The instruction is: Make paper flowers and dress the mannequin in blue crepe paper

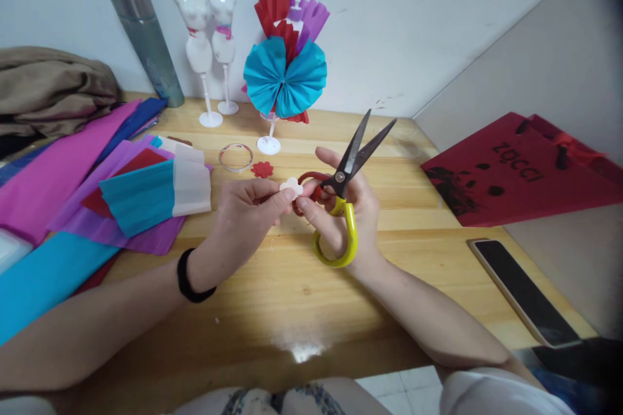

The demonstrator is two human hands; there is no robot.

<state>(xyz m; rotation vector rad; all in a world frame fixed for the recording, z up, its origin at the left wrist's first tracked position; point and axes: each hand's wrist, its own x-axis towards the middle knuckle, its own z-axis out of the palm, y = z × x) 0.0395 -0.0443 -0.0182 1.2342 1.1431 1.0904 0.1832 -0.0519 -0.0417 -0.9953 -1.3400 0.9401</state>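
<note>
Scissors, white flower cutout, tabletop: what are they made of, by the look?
Scissors: dark metal blades, faint sheen; handles likely plastic, smooth and glossy.
White flower cutout: thin, matte; probably paper, could be felt.
Tabletop: wood or wood-look, by its grain; glossy, given the bright reflection.

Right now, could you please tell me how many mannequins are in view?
3: the left mannequin, the middle mannequin close beside it, and, nearer the camera, the right mannequin, dressed in red, purple and blue paper. I see no others, though the paper could hide some.
</note>
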